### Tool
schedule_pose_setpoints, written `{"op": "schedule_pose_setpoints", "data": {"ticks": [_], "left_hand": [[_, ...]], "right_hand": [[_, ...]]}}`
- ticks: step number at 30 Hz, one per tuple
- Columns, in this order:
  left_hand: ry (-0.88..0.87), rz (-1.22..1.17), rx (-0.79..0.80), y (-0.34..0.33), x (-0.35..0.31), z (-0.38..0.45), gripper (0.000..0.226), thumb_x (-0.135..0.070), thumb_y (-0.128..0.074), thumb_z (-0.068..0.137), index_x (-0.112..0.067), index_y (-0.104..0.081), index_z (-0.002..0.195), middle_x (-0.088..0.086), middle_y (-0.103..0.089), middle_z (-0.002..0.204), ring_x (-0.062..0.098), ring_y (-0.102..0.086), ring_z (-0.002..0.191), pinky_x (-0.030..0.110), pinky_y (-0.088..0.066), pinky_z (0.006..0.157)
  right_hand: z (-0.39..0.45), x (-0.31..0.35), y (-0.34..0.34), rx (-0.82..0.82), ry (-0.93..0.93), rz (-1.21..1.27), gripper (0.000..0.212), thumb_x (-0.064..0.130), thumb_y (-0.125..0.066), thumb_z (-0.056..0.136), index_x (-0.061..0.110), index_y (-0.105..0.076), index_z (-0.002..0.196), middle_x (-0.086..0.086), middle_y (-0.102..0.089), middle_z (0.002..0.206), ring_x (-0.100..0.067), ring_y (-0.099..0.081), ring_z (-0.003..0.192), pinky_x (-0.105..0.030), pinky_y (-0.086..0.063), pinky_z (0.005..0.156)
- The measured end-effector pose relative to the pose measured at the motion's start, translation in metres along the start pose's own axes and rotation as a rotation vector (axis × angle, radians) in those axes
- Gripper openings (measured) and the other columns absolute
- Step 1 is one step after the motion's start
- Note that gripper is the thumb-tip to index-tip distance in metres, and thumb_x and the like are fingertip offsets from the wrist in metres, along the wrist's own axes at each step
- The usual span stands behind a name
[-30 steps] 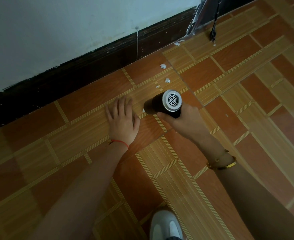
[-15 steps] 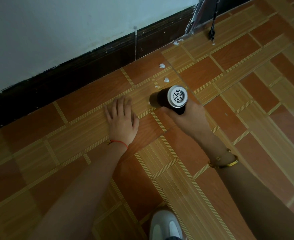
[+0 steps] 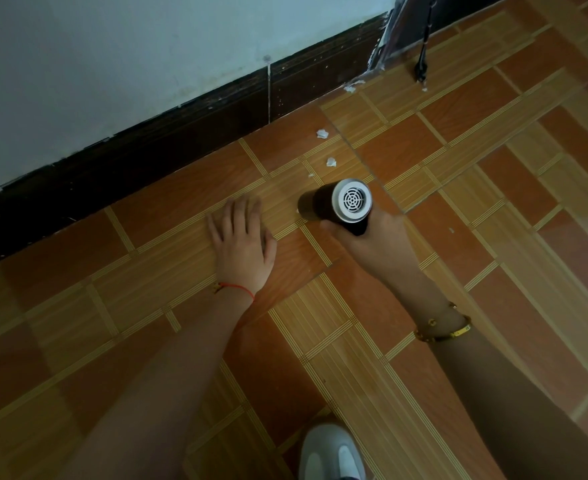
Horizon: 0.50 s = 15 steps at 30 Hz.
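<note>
- Orange and wood-pattern floor tiles [image 3: 458, 161] fill the view, and a dark skirting board [image 3: 181, 133] runs under a pale wall [image 3: 112, 64] beyond both hands.
- The black handheld device [image 3: 320, 206] is a short barrel with a silver grille [image 3: 352, 199] on its back end. It is in the right hand [image 3: 379, 251], low over the floor, and its front end points to the left of this hand and toward the wall.
- The fingers of the right hand are curled around a handle under the barrel, and they hide most of it.
- I judge the device to be light enough for one hand and stiff, with a smooth shell that may slip. The handle is the good place to hold it, not the grille end, where air must pass.
- The left hand [image 3: 242, 244] lies flat on the tiles with the fingers straight and close together. It is just to the left of the device's front end and does not touch it.
- White paper scraps [image 3: 322, 134] lie beyond the right hand, between the device and the skirting board.
- A red string [image 3: 240, 288] goes around the left wrist, and gold bracelets [image 3: 444, 327] go around the right wrist.
- A white shoe [image 3: 334, 452] shows between the forearms, nearer to the person than both hands.
</note>
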<state>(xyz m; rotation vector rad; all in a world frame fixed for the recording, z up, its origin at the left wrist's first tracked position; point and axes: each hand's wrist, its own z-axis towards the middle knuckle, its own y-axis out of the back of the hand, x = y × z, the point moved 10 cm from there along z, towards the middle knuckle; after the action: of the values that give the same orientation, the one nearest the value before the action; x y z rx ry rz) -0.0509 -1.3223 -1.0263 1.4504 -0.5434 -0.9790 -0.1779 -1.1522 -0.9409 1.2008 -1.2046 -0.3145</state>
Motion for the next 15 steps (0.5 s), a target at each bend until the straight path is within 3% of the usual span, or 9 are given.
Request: {"op": "schedule_pose_setpoints", "data": {"ticks": [5, 11, 15], "left_hand": [[0.001, -0.002, 0.001, -0.001, 0.001, 0.001, 0.058, -0.037, -0.037, 0.095, -0.014, -0.042, 0.149, 0.013, -0.043, 0.153, 0.034, -0.034, 0.145, 0.064, -0.020, 0.118], [-0.006, 0.000, 0.002, -0.002, 0.001, 0.000, 0.059, -0.037, -0.039, 0.094, -0.014, -0.042, 0.148, 0.013, -0.043, 0.153, 0.034, -0.035, 0.144, 0.065, -0.021, 0.118], [-0.002, 0.001, -0.007, -0.001, 0.000, 0.000, 0.059, -0.037, -0.038, 0.095, -0.014, -0.041, 0.149, 0.013, -0.043, 0.153, 0.034, -0.035, 0.143, 0.065, -0.022, 0.117]], "right_hand": [[0.009, -0.019, 0.019, -0.193, -0.164, 0.022, 0.069, 0.062, -0.064, 0.082, 0.014, -0.053, 0.130, 0.000, -0.068, 0.098, -0.021, -0.067, 0.088, -0.039, -0.056, 0.068], [0.030, -0.020, 0.010, -0.078, -0.128, 0.115, 0.074, 0.069, -0.061, 0.076, 0.014, -0.055, 0.125, -0.004, -0.070, 0.095, -0.021, -0.070, 0.083, -0.032, -0.056, 0.070], [0.039, -0.012, 0.016, -0.175, -0.127, 0.114, 0.068, 0.058, -0.066, 0.083, 0.013, -0.052, 0.131, -0.001, -0.068, 0.106, -0.018, -0.066, 0.094, -0.027, -0.049, 0.068]]}}
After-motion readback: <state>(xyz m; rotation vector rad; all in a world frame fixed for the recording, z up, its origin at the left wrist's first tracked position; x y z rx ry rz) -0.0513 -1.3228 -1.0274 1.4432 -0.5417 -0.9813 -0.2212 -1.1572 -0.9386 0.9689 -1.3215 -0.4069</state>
